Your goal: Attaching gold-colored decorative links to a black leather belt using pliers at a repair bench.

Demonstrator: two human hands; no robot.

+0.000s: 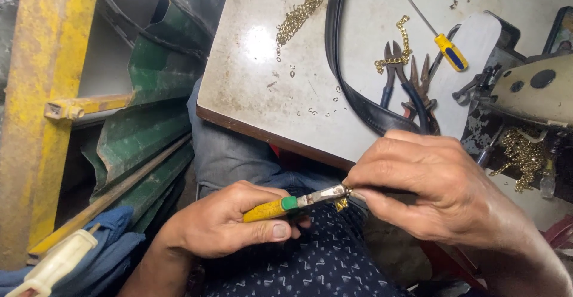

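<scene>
Left hand [224,225] grip clamped on yellow-handled pliers [292,203]; right hand [430,189] pinches gold chain piece [341,203] at their tip. Far tabletop [250,76] carries loose chain [296,18], screwdriver [439,34].

Pliers [298,201] in the left hand [224,225] are showing yellow plastic grips w/ a green collar and dull grey metal jaws; the bit pinched by the right hand [430,189] is glinting like brass-coloured metal. Table top [250,82] is looking like pale laminate, scuffed & stained, glaring where light is hitting it, w/ a dark wood-look edge. Gold chain [296,18] is shining, metal links. Black strap [346,76] is reading as smooth leather-like stuff, slight sheen. Screwdriver [441,40] is showing a glossy yellow-blue plastic handle, thin steel shaft. Yellow frame [42,106] is looking like painted metal, chipped & grimy. Lap cloth [322,261] is looking matt, dark printed fabric.
</scene>
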